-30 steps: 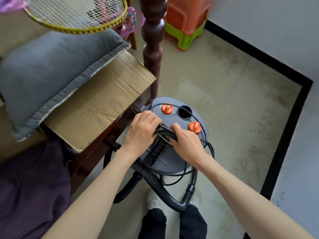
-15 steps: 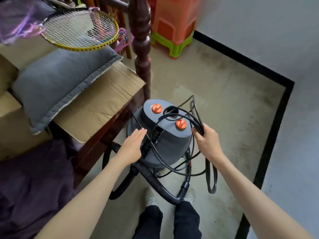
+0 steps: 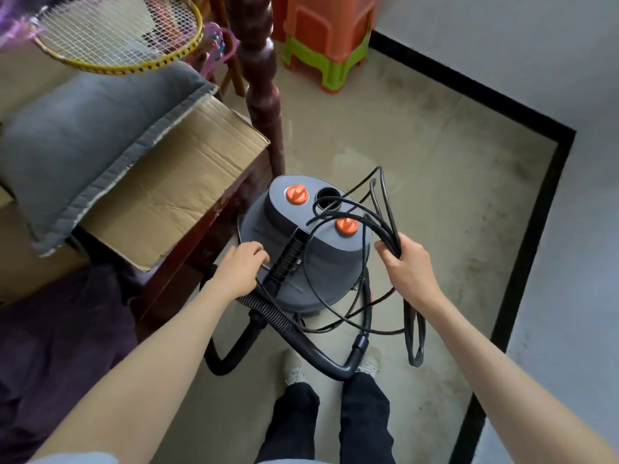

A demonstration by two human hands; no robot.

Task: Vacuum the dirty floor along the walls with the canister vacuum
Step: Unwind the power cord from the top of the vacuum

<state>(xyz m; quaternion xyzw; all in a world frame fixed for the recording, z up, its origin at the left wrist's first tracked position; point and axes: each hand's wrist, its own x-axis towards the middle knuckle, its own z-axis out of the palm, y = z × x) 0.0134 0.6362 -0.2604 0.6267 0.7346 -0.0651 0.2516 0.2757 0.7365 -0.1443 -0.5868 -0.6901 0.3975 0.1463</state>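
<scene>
A grey canister vacuum [image 3: 321,262] with two orange knobs and a black carry handle stands on the stained floor [image 3: 452,182] in front of my feet. Its ribbed black hose [image 3: 301,339] curves round the near side. My right hand [image 3: 407,266] grips a bundle of looped black power cord [image 3: 378,212] to the right of the canister; more loops hang down below the hand. My left hand [image 3: 239,267] rests on the canister's left side beside the handle, fingers loosely bent, holding nothing.
A dark wooden bedpost [image 3: 264,92] and bed frame stand close on the left, with a cardboard sheet [image 3: 177,192], grey cushion [image 3: 90,135] and racket [image 3: 117,31] on top. Stacked orange and green stools [image 3: 326,38] sit at the back. A black skirting line [image 3: 532,209] borders grey walls.
My right hand lifted the cord bundle off the canister top and carried it to the right. My left hand came off the cord and now rests beside the handle.
</scene>
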